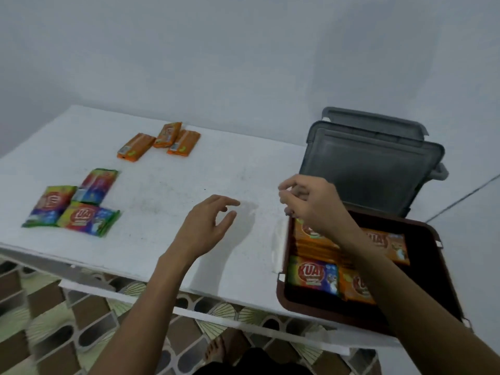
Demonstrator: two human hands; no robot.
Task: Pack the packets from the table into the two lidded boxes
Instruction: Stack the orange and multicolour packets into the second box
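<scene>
Leftover packets sit off to the left hand's side

Left hand (205, 226), fingers spread and empty, is nearer the rainbow packets (73, 204). Right hand (311, 204) is bunched over the brown box (430, 269), can't tell if it's holding anything.

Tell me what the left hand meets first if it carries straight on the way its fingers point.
The left hand would cross bare table and probably meet the raised grey lid first; the right hand sits close beside that line, and depth is unclear.
</scene>
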